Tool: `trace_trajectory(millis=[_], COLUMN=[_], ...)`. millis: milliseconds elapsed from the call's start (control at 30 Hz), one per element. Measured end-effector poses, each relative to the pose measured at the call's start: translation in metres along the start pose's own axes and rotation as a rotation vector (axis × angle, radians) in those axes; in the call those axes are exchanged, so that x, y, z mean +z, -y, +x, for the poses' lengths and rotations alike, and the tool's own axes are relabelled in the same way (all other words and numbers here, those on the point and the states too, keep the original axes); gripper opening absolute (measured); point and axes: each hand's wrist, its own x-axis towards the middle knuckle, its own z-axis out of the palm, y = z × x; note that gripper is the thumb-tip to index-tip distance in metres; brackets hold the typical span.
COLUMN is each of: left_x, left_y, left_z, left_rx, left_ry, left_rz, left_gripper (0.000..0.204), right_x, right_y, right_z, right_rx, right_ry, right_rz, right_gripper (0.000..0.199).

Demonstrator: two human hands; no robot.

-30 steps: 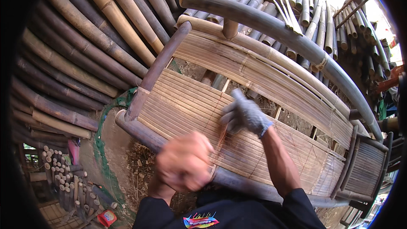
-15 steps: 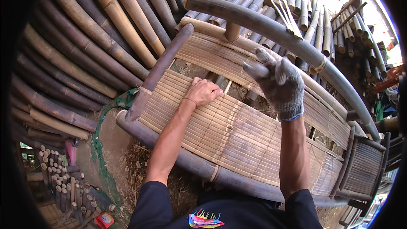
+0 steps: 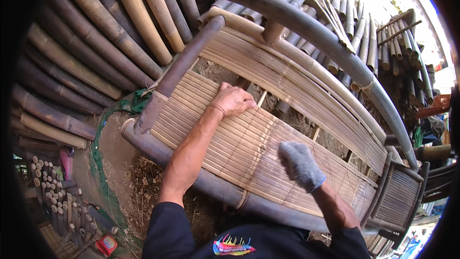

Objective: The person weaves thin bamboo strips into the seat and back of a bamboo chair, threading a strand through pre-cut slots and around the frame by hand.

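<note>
A seat panel of thin bamboo slats [image 3: 235, 139], bound across with cord, lies inside a dark bamboo bench frame [image 3: 215, 189]. At the panel's far edge rests my bare left hand [image 3: 234, 100], its fingers curled down over the edge. My right hand [image 3: 298, 163], in a grey knitted glove, is over the panel's middle right; motion blurs its fingers, and I cannot tell whether it touches the slats. Beyond a gap is a second slatted section [image 3: 282, 74], along the thick curved top rail [image 3: 306, 17].
Thick bamboo poles [image 3: 91, 33] stand close together on the left. Cut bamboo lengths [image 3: 369, 43] are piled at the back right. Green netting [image 3: 98, 163] lies on the ground at left, near a bundle of short bamboo pieces [image 3: 57, 196] and a red packet [image 3: 106, 244].
My gloved right hand has come down from above the gap toward me and the panel, and slightly left. My left hand stays at the panel's far edge. The view has shifted a little.
</note>
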Motion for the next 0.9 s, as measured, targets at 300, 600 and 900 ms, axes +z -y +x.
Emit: trace_trajectory(millis=[300,600,900], left_x=[0.021,0.045,0.159], left_y=[-0.001,-0.127,-0.234], left_z=[0.007,0.042,0.032], left_rx=[0.148,0.351,0.695], left_ry=[-0.318,-0.341,0.029], left_rz=[0.172,-0.837,0.216], left_gripper=[0.027,0.03,0.064], right_x=[-0.012,-0.093,-0.145], right_y=[-0.063,-0.242,-0.208], right_z=[-0.036,-0.235,-0.205], right_rx=[-0.168,-0.098,-0.301], right_ry=[-0.286,-0.338,-1.062], right_rz=[0.153,-0.739,-0.829], right_gripper=[0.027,0.03,0.067])
